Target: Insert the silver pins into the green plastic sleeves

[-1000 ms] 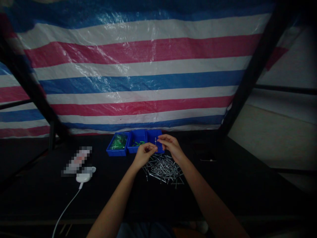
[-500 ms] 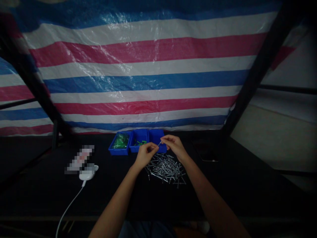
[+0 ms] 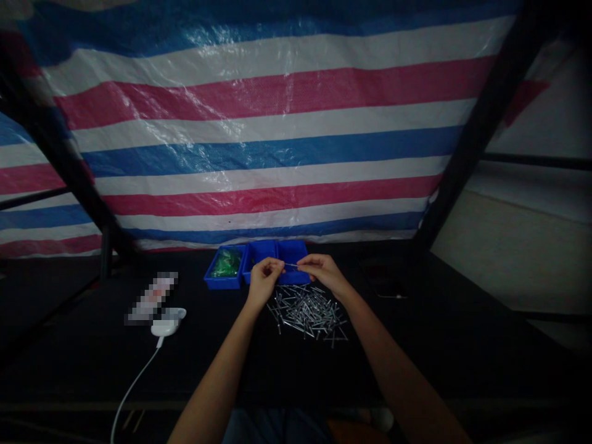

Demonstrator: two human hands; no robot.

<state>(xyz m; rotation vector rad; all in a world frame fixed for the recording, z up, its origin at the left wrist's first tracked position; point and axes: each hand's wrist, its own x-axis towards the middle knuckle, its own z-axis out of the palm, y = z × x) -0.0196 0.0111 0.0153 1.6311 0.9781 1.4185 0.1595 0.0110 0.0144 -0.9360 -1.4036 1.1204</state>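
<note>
A thin silvery metal pin (image 3: 291,265), much like a blind rivet, lies nearly level between my two hands. My left hand (image 3: 264,279) pinches its left end with thumb and forefinger. At the other end, the fingertips of my right hand (image 3: 322,270) are closed on it. Just below and nearer to me is a loose pile of similar metal pins (image 3: 311,313). Behind my hands stand a middle blue bin (image 3: 262,248) and a right blue bin (image 3: 292,246), both partly covered by them.
A left blue bin (image 3: 223,284) holds a clear bag of green pieces (image 3: 226,263). On the left lie a blurred-out flat item (image 3: 155,297) and a white device (image 3: 165,325) with a cable. A dark flat object (image 3: 383,280) is at right. Striped sheeting (image 3: 277,145) hangs behind the black table (image 3: 296,370).
My left hand has shifted slightly left and up, farther from the right. The pin has turned from slanted to nearly level, and more of it shows. Green pieces in the middle bin are now mostly hidden.
</note>
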